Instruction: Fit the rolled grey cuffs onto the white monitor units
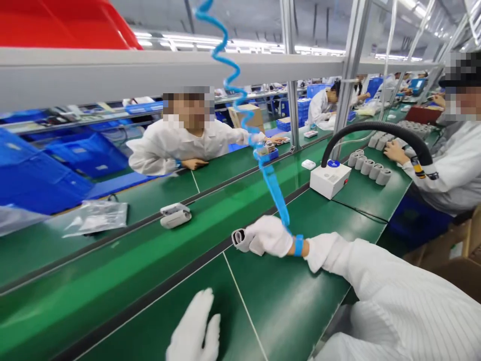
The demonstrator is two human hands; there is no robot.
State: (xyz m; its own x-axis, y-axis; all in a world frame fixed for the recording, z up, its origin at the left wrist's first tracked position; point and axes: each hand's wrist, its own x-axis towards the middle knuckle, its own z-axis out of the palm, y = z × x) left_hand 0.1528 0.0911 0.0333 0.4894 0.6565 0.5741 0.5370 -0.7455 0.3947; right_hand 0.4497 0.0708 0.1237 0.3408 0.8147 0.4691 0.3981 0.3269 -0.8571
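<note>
My right hand [271, 235], in a white glove with a blue band at the wrist, is closed around a rolled grey cuff [240, 239]. The cuff's open end faces left, just above the near edge of the green belt. My left hand [195, 328], also gloved, is low in the view over the green worktable [285, 306]. Its fingers are stretched out and its thumb stands apart, with nothing held. On the belt ahead lies a pale device with a rounded body [176, 215].
A blue coiled cord [240, 95] hangs down to my right wrist. A white box with a black hose [330, 179] stands to the right, near several rolled grey cuffs [370, 168]. Co-workers sit across the belt and at right. A plastic bag [99, 216] lies at left.
</note>
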